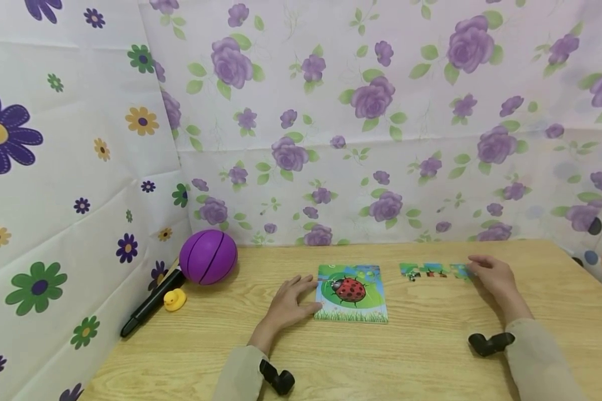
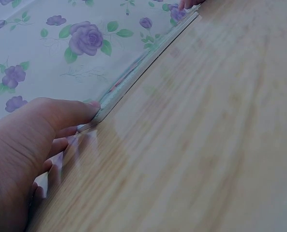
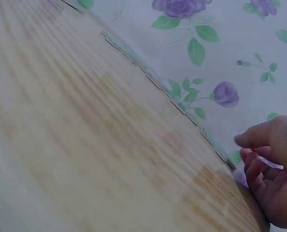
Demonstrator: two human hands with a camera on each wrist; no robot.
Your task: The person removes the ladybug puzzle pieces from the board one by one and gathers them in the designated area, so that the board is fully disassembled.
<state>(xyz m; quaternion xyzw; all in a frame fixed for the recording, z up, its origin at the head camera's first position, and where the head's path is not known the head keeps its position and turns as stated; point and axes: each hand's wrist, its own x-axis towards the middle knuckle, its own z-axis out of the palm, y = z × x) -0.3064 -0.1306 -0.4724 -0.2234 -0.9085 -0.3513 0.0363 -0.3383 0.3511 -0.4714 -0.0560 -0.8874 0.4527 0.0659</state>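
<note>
A square ladybug puzzle (image 1: 351, 293) lies flat on the table in the head view. My left hand (image 1: 292, 302) rests at its left side, fingers spread and the thumb tip against the lower left edge. In the left wrist view the thumb (image 2: 73, 112) meets the puzzle's corner (image 2: 103, 110). To the right, a short row of joined jigsaw pieces (image 1: 435, 270) lies on the wood. My right hand (image 1: 494, 274) is at the row's right end, fingertips over the last piece. In the right wrist view its fingers (image 3: 253, 166) are loosely bent beside the strip's near end (image 3: 216, 149).
At the table's left side are a purple ball (image 1: 208, 257), a yellow rubber duck (image 1: 174, 299) and a long black stick-like object (image 1: 153, 302). Flowered cloth (image 1: 326, 122) hangs along the back and left of the wooden table (image 1: 406, 356).
</note>
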